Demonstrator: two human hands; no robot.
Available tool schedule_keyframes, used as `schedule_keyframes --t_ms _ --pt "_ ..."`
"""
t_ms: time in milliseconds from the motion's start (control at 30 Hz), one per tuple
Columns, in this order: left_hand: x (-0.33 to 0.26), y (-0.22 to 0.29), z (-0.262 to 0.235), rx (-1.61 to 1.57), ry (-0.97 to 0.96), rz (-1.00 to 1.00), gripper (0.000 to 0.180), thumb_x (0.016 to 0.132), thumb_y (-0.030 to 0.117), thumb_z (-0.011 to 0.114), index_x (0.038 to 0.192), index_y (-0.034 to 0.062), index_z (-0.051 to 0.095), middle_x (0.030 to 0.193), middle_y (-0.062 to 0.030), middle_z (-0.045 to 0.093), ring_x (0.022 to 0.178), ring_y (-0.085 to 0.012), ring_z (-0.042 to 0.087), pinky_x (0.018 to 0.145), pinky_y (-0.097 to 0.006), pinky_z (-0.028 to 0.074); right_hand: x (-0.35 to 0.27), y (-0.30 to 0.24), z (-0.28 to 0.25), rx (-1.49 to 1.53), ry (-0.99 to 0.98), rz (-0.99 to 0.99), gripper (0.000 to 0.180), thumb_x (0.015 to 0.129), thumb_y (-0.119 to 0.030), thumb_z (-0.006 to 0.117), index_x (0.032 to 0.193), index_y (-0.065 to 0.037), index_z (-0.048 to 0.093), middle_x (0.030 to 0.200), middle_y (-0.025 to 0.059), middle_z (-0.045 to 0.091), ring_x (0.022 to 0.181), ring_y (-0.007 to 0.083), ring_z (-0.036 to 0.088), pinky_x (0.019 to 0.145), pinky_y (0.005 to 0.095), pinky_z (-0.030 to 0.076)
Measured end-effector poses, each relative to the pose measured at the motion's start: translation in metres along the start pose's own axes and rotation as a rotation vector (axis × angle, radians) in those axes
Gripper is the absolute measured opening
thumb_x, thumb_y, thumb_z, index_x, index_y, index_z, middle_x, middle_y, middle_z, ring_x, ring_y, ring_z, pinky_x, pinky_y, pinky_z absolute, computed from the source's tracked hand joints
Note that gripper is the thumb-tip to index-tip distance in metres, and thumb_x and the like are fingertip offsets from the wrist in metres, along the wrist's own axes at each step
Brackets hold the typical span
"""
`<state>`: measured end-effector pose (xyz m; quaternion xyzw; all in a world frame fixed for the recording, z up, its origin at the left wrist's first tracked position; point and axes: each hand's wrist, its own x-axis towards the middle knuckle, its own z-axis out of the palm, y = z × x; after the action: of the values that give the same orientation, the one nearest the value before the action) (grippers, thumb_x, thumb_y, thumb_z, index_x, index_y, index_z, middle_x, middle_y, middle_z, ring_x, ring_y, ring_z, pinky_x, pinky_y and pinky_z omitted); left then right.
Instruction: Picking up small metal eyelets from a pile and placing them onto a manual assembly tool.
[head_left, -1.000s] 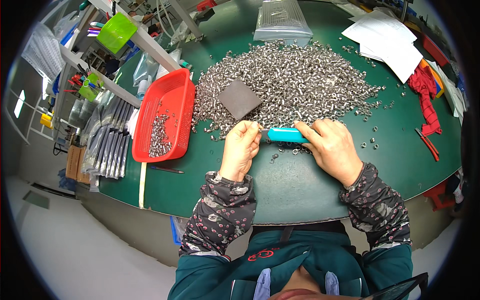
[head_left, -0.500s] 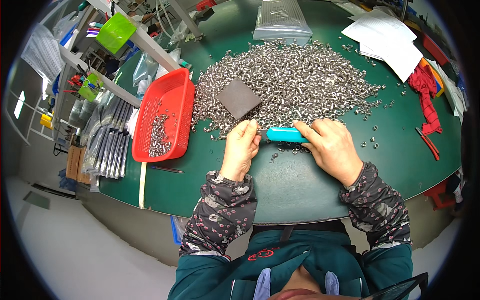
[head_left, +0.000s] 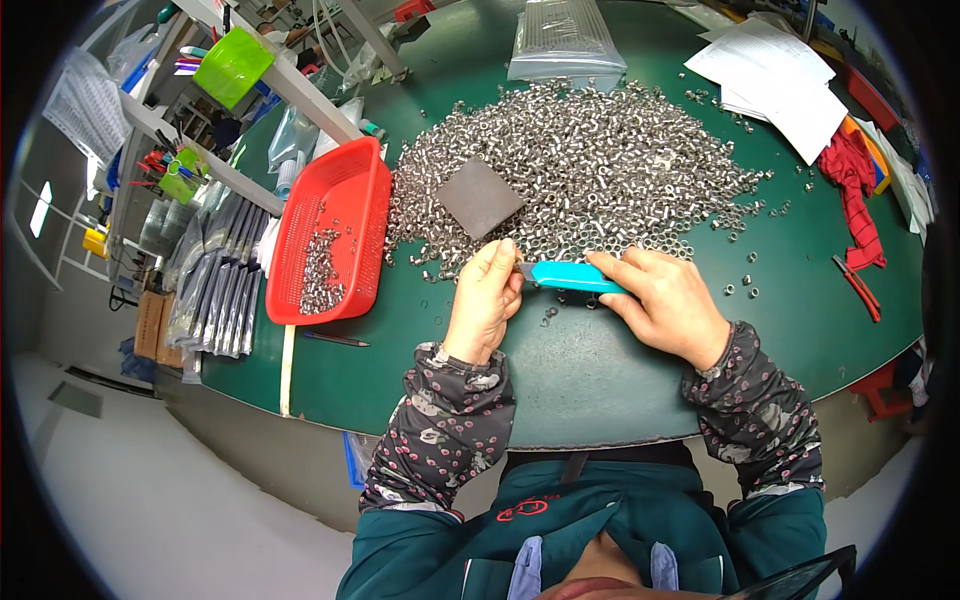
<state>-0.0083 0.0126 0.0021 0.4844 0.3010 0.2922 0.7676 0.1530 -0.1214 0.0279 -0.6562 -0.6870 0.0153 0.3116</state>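
A turquoise tool (head_left: 572, 277), slim and flat like a utility-knife handle, lies level just above the green bench (head_left: 600, 370), right at the near edge of the heap of small silver nuts (head_left: 590, 170). The right hand (head_left: 668, 305) covers its right end, fingers pressed together along the handle. The left hand (head_left: 485, 300) meets its left tip, fingers curled and pinching there; whether a nut sits between those fingertips is too small to tell. A few loose nuts (head_left: 548, 315) lie on the bench under the tool, between the two hands.

Just beyond the left hand, a dark square pad (head_left: 478, 197) rests on the heap's left part. Left of the heap stands a red plastic basket (head_left: 350, 190) with a small share of nuts in it. A dark pen (head_left: 335, 339) lies on the bench near the basket's front corner.

At the far edge a clear bag of parts (head_left: 566, 40) lies flat. White paper sheets (head_left: 775, 80) sit at the far right, with a red cloth (head_left: 855, 190) beside them and a red-handled tool (head_left: 857, 288) near the right rim. Off the bench to the left, a shelf rack (head_left: 250, 90) carries a lime-green bin (head_left: 233, 66).
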Motion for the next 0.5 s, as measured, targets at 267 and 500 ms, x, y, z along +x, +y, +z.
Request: schedule_keyframes --t_ms 267,500 --pt "-0.0006 -0.0006 0.0032 0.052 0.032 0.002 0.025 0.087 0.03 0.043 0.076 0.0075 0.047 0.052 0.0027 0.04 0.036 -0.0009 0.026 0.032 -0.014 0.019 0.0 0.0029 0.0011 0.024 -0.023 0.014 0.034 0.071 -0.019 0.058 0.104 -0.011 0.053 0.069 0.0079 0.048 0.064 0.0246 0.053 0.056 0.0353 0.043" --pt "-0.0015 0.0027 0.0035 0.057 0.042 -0.009 0.027 0.087 0.03 0.042 0.075 0.007 0.047 0.052 0.003 0.039 0.035 -0.0011 0.026 0.031 -0.014 0.019 0.0002 0.0031 0.0017 -0.009 0.018 -0.015 0.036 0.069 -0.017 0.06 0.104 -0.012 0.053 0.068 0.0077 0.047 0.063 0.0244 0.052 0.056 0.0355 0.042"
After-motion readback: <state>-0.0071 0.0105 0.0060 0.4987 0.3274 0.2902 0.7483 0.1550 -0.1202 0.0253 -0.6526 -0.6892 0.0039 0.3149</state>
